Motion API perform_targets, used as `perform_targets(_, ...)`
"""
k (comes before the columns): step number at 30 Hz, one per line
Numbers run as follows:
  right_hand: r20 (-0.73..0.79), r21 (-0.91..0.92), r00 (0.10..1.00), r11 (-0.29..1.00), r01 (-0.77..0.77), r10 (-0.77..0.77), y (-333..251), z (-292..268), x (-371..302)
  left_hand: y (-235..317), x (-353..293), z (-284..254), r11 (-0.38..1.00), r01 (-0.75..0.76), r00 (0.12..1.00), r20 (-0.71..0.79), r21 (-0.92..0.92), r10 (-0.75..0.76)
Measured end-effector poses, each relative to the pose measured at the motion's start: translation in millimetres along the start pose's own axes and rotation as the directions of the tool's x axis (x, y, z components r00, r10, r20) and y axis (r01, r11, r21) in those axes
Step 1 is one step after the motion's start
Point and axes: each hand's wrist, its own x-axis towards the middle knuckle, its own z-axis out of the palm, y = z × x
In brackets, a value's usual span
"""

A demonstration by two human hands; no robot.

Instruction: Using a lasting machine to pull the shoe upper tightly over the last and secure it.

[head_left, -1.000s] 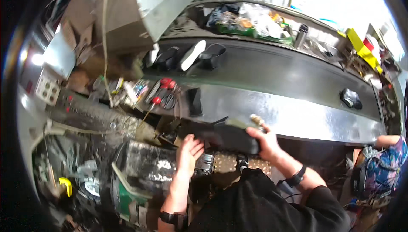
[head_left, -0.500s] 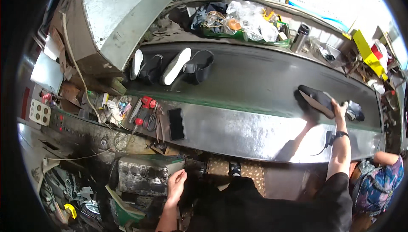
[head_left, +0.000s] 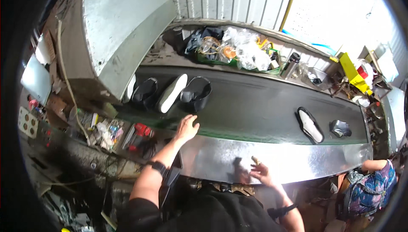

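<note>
My left hand (head_left: 187, 128) reaches over the near edge of the dark conveyor belt (head_left: 255, 104), empty, thumb apart from its fingers. Just beyond it stands a black open-topped shoe piece (head_left: 204, 94). Left of that lie a white shoe sole (head_left: 173, 94), another black shoe piece (head_left: 145, 91) and a second white sole (head_left: 131, 88), partly hidden by the metal hood. Above the shiny metal ledge (head_left: 216, 159) hovers my right hand (head_left: 262, 174), fingers spread, holding nothing. Farther right on the belt are a black shoe with a whitish face upward (head_left: 311, 126) and a small black shoe piece (head_left: 341, 128).
A large metal hood (head_left: 123, 28) covers the belt's left end. Behind the belt, a green tray (head_left: 272, 69) carries plastic bags, beside a thermos (head_left: 290, 65). A red tool (head_left: 142, 130) lies at left. Another person's patterned sleeve (head_left: 374, 189) shows at lower right.
My right hand has let go of the dark shoe, now on the belt, and drawn back left over the ledge. My left hand has risen to the belt. The left-hand pieces sit closer to the hood.
</note>
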Motion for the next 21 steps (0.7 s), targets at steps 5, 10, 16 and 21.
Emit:
perform_targets(5, -0.433, 0.08, 0.883, 0.984, -0.161, 0.18, -50, 14, -20, -3, 95, 7, 0.914, -0.012, 0.99, 0.134, 0.405, -0.047)
perform_targets(10, -0.438, 0.535, 0.852, 0.845, -0.01, 0.287, -65, 19, -20, 93, 121, 7, 0.9, -0.156, 0.762, 0.531, -0.406, 0.371)
perform_targets(16, -0.47, 0.823, 0.78, 0.524, 0.219, 0.413, -64, 26, -27, 8, 148, -17, 0.91, -0.332, 0.943, -0.077, -0.247, 0.323)
perform_targets(21, -0.524, 0.832, 0.741, 0.436, 0.343, 0.419, -63, 23, -53, -161, 138, -31, 0.879, 0.47, 0.882, 0.004, 0.086, -0.472)
